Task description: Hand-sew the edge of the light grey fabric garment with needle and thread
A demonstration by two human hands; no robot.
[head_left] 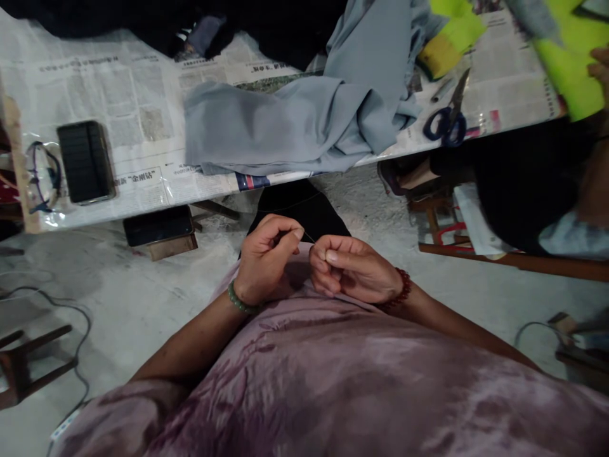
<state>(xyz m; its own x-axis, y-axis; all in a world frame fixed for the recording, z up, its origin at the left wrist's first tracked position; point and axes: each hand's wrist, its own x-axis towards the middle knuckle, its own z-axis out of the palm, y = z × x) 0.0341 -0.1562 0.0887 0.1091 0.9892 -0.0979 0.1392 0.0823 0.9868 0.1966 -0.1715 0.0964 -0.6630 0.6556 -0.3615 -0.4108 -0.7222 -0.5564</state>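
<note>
Above my lap, in front of the table edge, both hands are held close together. Thumb and index finger of my left hand are pinched. Facing it, my right hand has its thumb pressed against its curled fingers. A very thin line spans the small gap between the fingertips; whether it is thread or a needle is too fine to tell. Beyond the hands, a folded grey-blue cloth lies on the table along its near edge. Scissors with dark blue handles rest to the right of the cloth.
Newspaper under clear plastic covers the table. A black phone lies at left; another dark phone-like device sits below the edge. Bright yellow-green cloth and another person's hand are at right. A cord runs across the floor.
</note>
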